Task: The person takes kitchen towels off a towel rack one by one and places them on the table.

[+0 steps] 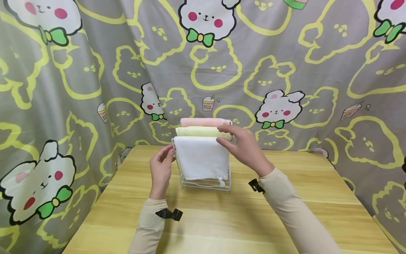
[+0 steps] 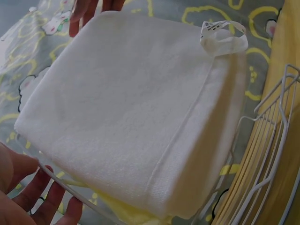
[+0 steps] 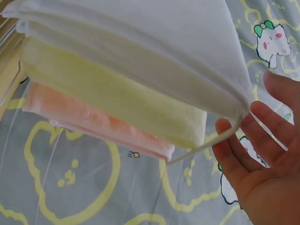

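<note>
A white wire rack (image 1: pixel 207 186) stands on the table with three folded towels hung over it. The white towel (image 1: pixel 201 157) is in front, a yellow towel (image 1: pixel 198 131) behind it, and a pink towel (image 1: pixel 203 122) at the back. At the rack's left side, my left hand (image 1: pixel 161 170) holds the side wire between thumb and fingers, clearest in the left wrist view. By the upper right corner, my right hand (image 1: pixel 245 146) has its thumb apart from its fingers. In the right wrist view, fingertips (image 3: pixel 223 125) touch the rack's side wire.
The rack rests on a wooden table (image 1: pixel 272 218). Behind and beside it hangs a grey curtain (image 1: pixel 285 46) with cartoon rabbits and yellow outlines. A small label (image 2: pixel 224 40) sticks out from the white towel's lower edge. Black straps (image 1: pixel 169 214) sit at both wrists.
</note>
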Motion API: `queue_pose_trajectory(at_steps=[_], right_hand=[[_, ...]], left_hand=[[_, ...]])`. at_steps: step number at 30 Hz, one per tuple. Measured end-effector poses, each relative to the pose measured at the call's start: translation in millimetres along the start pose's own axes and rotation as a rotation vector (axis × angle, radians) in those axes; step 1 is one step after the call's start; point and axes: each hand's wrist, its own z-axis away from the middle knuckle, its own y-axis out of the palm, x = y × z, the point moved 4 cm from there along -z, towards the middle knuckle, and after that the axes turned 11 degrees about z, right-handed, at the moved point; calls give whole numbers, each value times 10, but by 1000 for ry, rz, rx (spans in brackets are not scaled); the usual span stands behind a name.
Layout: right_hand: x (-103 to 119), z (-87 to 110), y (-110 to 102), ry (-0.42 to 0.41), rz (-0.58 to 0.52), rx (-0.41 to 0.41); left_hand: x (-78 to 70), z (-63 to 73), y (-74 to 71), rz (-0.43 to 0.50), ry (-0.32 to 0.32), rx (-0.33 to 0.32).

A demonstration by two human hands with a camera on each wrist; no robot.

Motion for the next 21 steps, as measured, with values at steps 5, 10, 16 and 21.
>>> queue_pose_trajectory(at_steps=[5,10,16,21], right_hand=[[75,-51,97,-22,3,1],[118,-99,194,-32,0,14],[116,-155,299,-24,23,16],[127,-174,362,-13,11,38]], left_hand=[[30,-5,11,11,-20,-8],[41,-20,8,-15,-13,-14],[49,-26,5,-27,-13,-9],[39,-23,5,-29,-8,-6]])
